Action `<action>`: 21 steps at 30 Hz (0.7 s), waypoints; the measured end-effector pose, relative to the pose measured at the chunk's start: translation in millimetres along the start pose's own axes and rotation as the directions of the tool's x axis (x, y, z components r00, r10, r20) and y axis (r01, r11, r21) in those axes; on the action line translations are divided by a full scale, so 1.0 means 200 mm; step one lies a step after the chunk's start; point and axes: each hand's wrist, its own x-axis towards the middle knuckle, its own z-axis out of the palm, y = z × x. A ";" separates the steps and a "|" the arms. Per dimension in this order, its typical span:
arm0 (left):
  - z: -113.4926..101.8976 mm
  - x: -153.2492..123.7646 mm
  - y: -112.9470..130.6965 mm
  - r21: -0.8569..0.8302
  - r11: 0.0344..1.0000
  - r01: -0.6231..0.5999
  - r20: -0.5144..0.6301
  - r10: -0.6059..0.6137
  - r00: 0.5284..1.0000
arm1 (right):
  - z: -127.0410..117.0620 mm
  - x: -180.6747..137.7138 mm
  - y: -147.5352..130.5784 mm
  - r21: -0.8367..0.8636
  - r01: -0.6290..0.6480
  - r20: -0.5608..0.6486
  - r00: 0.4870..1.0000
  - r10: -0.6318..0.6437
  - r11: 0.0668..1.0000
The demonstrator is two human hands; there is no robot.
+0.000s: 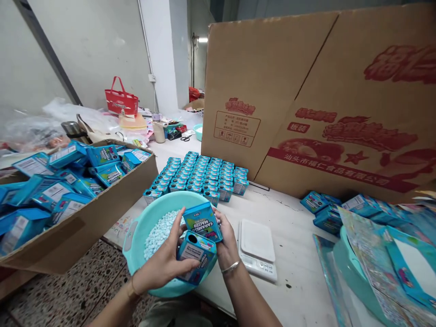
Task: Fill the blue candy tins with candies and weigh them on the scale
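Observation:
My left hand [163,261] grips a small blue box [195,261] with a round hole in its top, held over a teal bowl [136,236] of small pale candies [158,234]. My right hand [226,240] holds a second blue box [203,221] just above the first, tilted toward the bowl. Both hands are closed around their boxes and the two boxes nearly touch.
A white scale [257,247] sits right of the bowl. Rows of blue boxes [200,175] stand behind it. A carton of loose blue boxes [68,181] is at left; a big cardboard sheet [316,100] leans at the back. Blue packs [381,240] lie at right.

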 end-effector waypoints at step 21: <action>-0.16 0.12 -0.06 0.741 0.632 -0.228 0.219 0.094 0.971 | 0.16 -0.01 0.04 -0.053 -0.343 0.143 0.927 0.347 0.938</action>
